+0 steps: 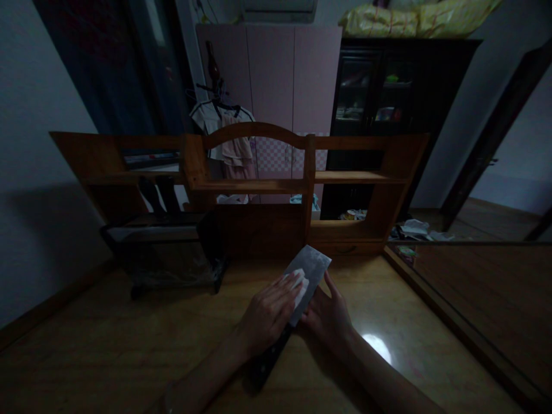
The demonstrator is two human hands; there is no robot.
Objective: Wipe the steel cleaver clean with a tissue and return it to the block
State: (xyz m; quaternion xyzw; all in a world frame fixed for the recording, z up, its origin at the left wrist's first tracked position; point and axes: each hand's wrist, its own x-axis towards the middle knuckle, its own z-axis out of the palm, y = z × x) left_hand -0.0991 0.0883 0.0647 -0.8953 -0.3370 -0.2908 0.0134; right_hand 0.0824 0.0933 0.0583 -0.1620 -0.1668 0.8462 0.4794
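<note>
A cleaver [318,263] with a broad grey blade is held above the wooden table [207,351], its black handle [271,359] pointing down toward me. My left hand [269,310] presses a folded white tissue or cloth [302,287] flat against the upper face of the blade, fingers together over it. Behind the blade, my right hand [330,319] supports it from the right, with the thumb up along its edge; most of those fingers are hidden by the blade.
On the left of the table stands a dark knife block [166,253] holding several black-handled tools. A wooden shelf unit [254,187] runs along the back of the table. Beyond are a pink wardrobe [271,80] and a dark cabinet [422,98]. A raised wooden edge [435,305] borders the right side.
</note>
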